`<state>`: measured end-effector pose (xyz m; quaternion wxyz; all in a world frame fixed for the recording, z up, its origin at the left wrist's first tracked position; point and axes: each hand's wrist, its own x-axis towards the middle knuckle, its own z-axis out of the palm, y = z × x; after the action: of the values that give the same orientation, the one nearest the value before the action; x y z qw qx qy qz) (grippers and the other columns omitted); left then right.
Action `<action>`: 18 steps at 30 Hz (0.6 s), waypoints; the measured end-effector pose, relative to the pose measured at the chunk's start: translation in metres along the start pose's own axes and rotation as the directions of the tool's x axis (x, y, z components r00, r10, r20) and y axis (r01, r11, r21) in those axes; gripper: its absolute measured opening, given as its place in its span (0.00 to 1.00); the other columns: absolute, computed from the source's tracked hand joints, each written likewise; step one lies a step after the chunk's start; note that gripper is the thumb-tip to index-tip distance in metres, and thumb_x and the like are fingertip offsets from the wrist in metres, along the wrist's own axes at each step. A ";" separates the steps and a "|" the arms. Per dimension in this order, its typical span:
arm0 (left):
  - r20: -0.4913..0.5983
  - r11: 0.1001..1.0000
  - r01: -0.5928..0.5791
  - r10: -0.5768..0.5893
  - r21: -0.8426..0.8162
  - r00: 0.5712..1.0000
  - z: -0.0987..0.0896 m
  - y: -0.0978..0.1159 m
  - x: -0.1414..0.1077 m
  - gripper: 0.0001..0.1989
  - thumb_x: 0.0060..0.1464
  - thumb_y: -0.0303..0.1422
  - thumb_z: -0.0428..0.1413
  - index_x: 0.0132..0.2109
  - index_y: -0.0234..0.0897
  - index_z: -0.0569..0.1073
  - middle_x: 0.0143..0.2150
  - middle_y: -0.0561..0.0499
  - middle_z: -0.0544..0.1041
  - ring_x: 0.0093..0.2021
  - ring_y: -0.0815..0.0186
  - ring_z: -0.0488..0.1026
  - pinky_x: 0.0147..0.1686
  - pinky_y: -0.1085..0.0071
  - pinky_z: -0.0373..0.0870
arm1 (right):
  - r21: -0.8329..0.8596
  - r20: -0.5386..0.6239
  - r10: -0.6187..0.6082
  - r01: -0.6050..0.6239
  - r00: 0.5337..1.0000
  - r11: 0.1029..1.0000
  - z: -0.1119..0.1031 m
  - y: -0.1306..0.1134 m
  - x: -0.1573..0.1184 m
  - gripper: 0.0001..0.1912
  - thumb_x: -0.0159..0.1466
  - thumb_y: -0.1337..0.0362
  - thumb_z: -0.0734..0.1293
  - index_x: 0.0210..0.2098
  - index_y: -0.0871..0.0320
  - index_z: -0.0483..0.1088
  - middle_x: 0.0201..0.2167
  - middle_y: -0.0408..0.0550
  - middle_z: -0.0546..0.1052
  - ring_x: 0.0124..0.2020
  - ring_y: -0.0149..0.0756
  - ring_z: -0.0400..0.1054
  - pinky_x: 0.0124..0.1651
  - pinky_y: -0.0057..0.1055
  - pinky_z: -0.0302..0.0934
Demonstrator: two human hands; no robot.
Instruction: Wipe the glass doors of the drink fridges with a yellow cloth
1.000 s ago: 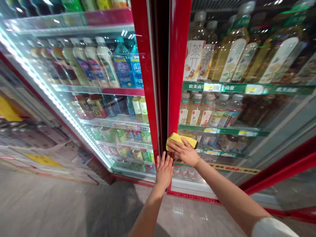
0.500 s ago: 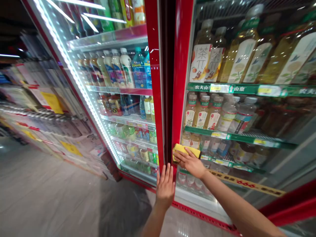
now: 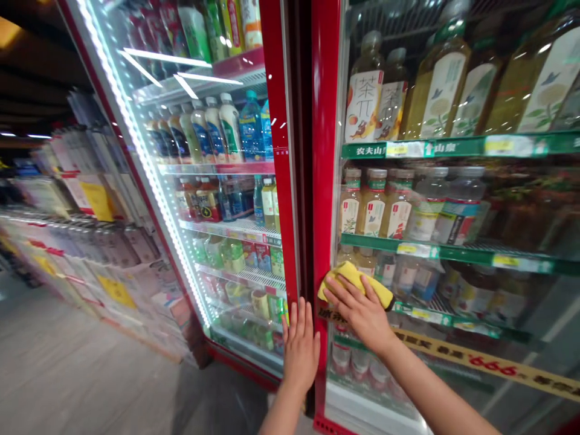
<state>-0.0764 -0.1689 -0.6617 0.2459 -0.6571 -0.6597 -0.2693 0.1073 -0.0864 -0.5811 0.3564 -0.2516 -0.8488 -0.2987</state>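
Observation:
My right hand (image 3: 362,317) presses a yellow cleaning cloth (image 3: 382,292) against the right drinks fridge, where the red door frame (image 3: 326,151) meets the glass. The cloth is bunched under my fingers and has a dark edge. My left hand (image 3: 300,347) holds nothing; its fingers are extended and lie against the edge of the left fridge's red frame (image 3: 281,181), beside the dark gap between the two fridges. Behind the glass near the cloth stand bottled drinks (image 3: 374,208) on shelves with green price strips (image 3: 457,257).
A yellow-brown printed strip (image 3: 435,345) runs across the right door below the cloth. The lit left fridge holds rows of bottles (image 3: 231,127). Further left, boxed goods (image 3: 113,241) are stacked above the grey floor (image 3: 122,386).
My right hand has slid slightly right along the door with the cloth, which now looks more bunched. My left hand stays at the frame. The view has shifted a little closer to the doors.

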 end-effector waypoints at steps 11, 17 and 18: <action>-0.230 0.988 -0.103 0.074 -0.119 0.971 0.023 0.005 0.048 0.39 0.69 0.28 0.46 0.77 0.43 0.34 0.78 0.43 0.51 0.78 0.54 0.42 0.73 0.42 0.52 | -0.128 -0.106 -0.087 0.073 0.991 0.989 0.003 0.028 -0.004 0.24 0.72 0.65 0.61 0.67 0.49 0.66 0.72 0.41 0.63 0.73 0.39 0.54 0.78 0.47 0.22; -0.291 0.977 -0.126 0.072 -0.173 0.954 0.054 0.009 0.061 0.38 0.68 0.29 0.44 0.77 0.47 0.35 0.78 0.46 0.48 0.78 0.55 0.42 0.73 0.42 0.51 | -0.186 -0.164 -0.053 0.022 0.985 0.982 0.028 0.026 -0.041 0.25 0.71 0.67 0.61 0.66 0.46 0.67 0.72 0.41 0.64 0.73 0.39 0.54 0.77 0.49 0.30; -0.287 0.979 -0.121 0.070 -0.164 0.955 0.056 0.010 0.063 0.37 0.69 0.29 0.44 0.77 0.47 0.35 0.79 0.46 0.48 0.78 0.54 0.42 0.72 0.41 0.50 | -0.188 -0.147 -0.062 0.033 0.987 0.982 0.032 0.026 -0.056 0.25 0.71 0.67 0.61 0.66 0.45 0.67 0.72 0.40 0.64 0.73 0.40 0.54 0.77 0.49 0.33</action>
<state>-0.0661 -0.0847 -0.6604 0.2893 -0.6631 -0.5587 -0.4055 0.1446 -0.0583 -0.6327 0.3881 -0.2396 -0.7934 -0.4031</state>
